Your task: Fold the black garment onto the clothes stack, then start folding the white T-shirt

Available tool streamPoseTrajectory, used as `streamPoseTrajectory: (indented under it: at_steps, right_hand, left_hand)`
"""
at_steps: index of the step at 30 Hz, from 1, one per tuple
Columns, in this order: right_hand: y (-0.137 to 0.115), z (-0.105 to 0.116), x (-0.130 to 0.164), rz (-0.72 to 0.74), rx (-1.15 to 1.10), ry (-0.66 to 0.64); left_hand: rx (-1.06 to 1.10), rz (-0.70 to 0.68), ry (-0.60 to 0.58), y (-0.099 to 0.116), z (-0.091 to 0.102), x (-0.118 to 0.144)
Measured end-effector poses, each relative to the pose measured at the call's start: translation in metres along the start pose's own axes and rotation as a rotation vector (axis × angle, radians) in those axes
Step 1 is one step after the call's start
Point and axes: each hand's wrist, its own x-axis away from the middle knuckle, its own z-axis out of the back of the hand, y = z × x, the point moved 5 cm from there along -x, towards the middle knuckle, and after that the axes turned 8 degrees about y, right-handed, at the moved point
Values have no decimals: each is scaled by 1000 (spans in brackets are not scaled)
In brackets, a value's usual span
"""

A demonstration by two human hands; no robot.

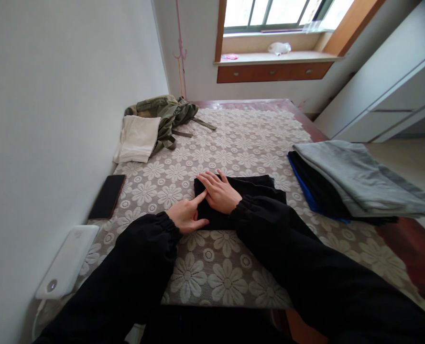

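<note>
A folded black garment [251, 188] lies flat on the flower-patterned tablecloth [228, 282] in front of me; its exact kind cannot be made out. My right hand [219, 192] rests palm down on its left part, fingers stretched out. At the garment's left edge is my left hand [186, 215], its index finger extended to touch the right hand's fingers and its thumb spread apart on the cloth. The left hand's other fingers are mostly hidden. Neither hand grips anything.
To the right sits a stack of folded clothes, with a grey garment [359, 177] over black and blue ones. Along the left wall are a white power bank [69, 260] with a cable, a dark phone [107, 197], a folded white cloth [138, 136] and a green backpack [171, 112].
</note>
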Motion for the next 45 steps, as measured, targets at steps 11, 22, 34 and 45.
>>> streamPoseTrajectory:
  at_steps: [11,22,34,45]
  right_hand:
    - [3,-3,2,-25,45,25]
    - [4,-3,1,-35,29,53]
    - [3,-1,0,-38,23,60]
    - [2,0,0,-39,22,61]
  left_hand:
    - [67,19,-80,0,-3,2]
    - [111,281,114,-18,14,-2]
    - [343,312,116,-19,5,-2]
    - [-152,303,187,-13,12,-1]
